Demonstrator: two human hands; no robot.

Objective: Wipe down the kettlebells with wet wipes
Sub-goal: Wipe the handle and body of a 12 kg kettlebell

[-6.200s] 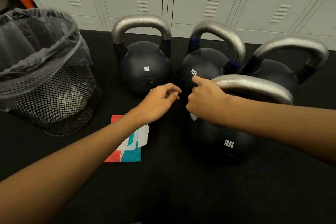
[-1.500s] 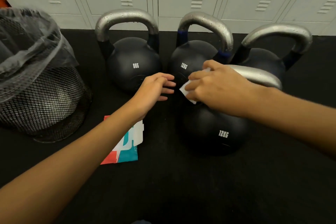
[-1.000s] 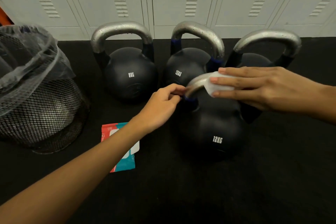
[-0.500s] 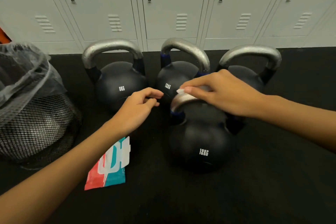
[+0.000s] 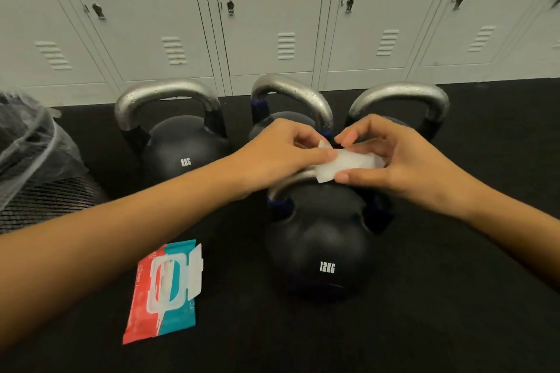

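Both hands pinch one white wipe: the left hand grips its left end, the right hand its right, just above the handle of the front kettlebell.

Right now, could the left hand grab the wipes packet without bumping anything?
Probably yes. The left hand pinches the wipe over the front kettlebell, but the wipes packet lies beside the left forearm with only bare floor around it.
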